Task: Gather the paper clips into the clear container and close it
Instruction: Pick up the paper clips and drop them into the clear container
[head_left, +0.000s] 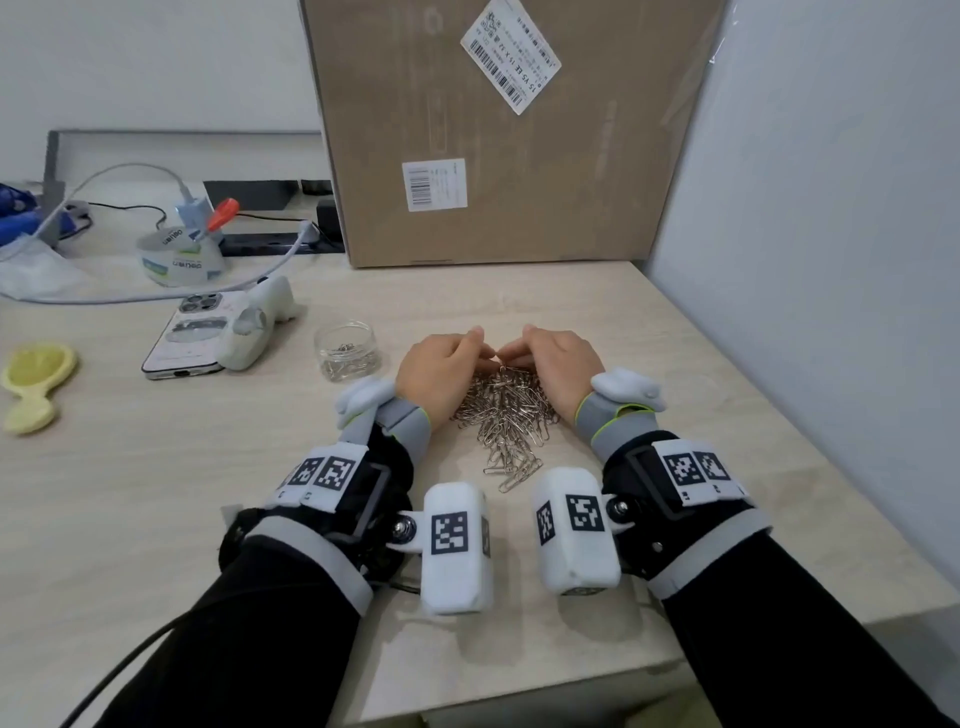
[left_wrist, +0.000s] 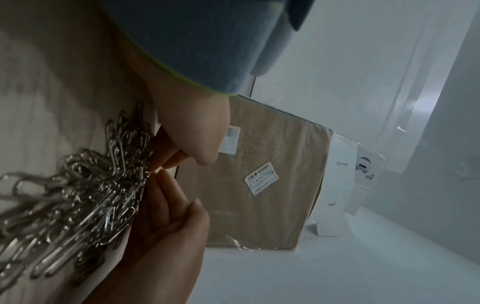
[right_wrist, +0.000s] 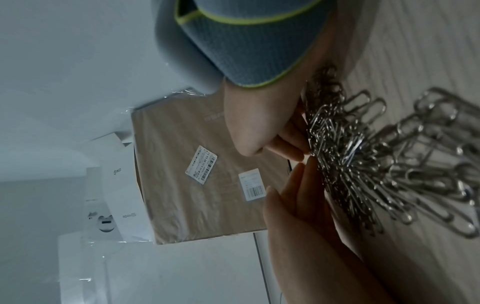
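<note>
A heap of silver paper clips (head_left: 506, 415) lies on the pale wooden table (head_left: 208, 467) between my two hands. My left hand (head_left: 441, 369) cups the heap's left side and my right hand (head_left: 556, 364) cups its right side, with the fingertips almost meeting at the far end. In the left wrist view the clips (left_wrist: 78, 195) press against the fairly straight fingers of the right hand (left_wrist: 166, 226). The right wrist view shows the clips (right_wrist: 376, 164) against the left hand (right_wrist: 298, 205). The clear round container (head_left: 347, 351) stands open to the left of my left hand, with a few clips inside.
A large cardboard box (head_left: 493, 130) stands just behind the hands. A phone (head_left: 192, 338), a white device (head_left: 254, 327), a tape roll (head_left: 179, 254) and a yellow handled object (head_left: 36, 379) lie to the left. A wall (head_left: 831, 260) bounds the table on the right.
</note>
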